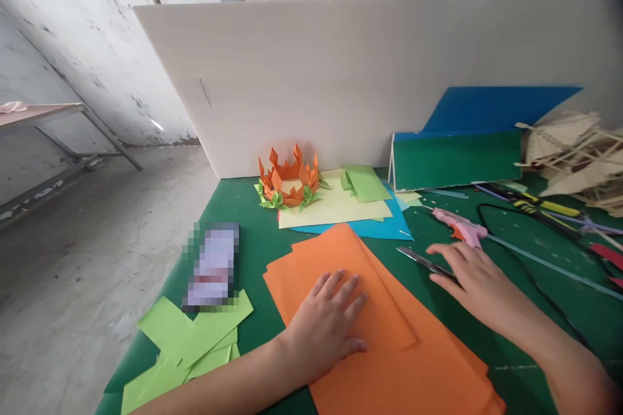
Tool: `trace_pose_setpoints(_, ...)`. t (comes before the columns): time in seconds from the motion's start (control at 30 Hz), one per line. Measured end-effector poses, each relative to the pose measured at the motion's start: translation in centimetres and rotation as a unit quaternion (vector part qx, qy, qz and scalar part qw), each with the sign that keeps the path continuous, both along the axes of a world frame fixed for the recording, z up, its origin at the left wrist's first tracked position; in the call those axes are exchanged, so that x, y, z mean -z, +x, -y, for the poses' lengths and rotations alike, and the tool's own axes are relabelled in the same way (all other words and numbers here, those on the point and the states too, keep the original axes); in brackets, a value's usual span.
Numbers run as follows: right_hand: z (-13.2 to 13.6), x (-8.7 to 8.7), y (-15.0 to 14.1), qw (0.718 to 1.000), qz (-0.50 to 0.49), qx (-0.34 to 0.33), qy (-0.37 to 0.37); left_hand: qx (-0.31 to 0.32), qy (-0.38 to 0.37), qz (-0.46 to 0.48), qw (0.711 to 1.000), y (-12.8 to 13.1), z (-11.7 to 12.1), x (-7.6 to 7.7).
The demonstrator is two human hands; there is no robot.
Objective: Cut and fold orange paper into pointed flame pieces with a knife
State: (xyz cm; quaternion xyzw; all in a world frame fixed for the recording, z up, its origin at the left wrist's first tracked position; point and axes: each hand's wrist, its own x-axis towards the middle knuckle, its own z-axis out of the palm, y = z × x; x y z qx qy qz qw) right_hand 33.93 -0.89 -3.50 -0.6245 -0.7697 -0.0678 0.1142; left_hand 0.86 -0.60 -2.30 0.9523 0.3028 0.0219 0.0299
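My left hand (327,327) lies flat with fingers spread on a stack of orange paper sheets (428,363) on the green table (257,246). My right hand (476,282) rests to the right of the stack, fingers stretched out over a thin metal blade or ruler (415,257), touching its near end. A pink glue gun (461,225) lies just beyond the right fingertips.
An orange folded paper crown with green leaves (289,183) sits at the back on yellow (335,207) and blue sheets. Light green scraps (185,343) and a phone (213,267) lie left. A green-blue folded board (455,159), wooden stick model (579,155), black cable (525,266) and tools crowd the right. A white partition (341,71) stands behind.
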Motion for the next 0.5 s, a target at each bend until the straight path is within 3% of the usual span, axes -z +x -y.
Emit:
trace_pose_setpoints(0.1, 2.4, 1.3, 2.9, 0.998, -0.045, 0.027, -0.041, -0.074, 0.015, -0.014, 0.997, 0.4, 0.6, -0.4)
trace_pose_setpoints(0.23, 3.1, 1.5, 4.2, 0.988, -0.1, 0.073, -0.088, -0.093, 0.022, -0.019, 0.995, 0.6, 0.3, -1.4)
trace_pose_setpoints(0.37, 3.0, 0.0, 3.8, 0.977, -0.138, 0.097, -0.131, -0.058, 0.011, -0.013, 0.998, 0.4, -0.8, -1.8)
trace_pose_setpoints(0.5, 3.4, -1.2, 3.3, 0.965, -0.192, 0.138, -0.114, 0.044, -0.031, 0.04, 0.998, -0.2, -1.8, -1.3)
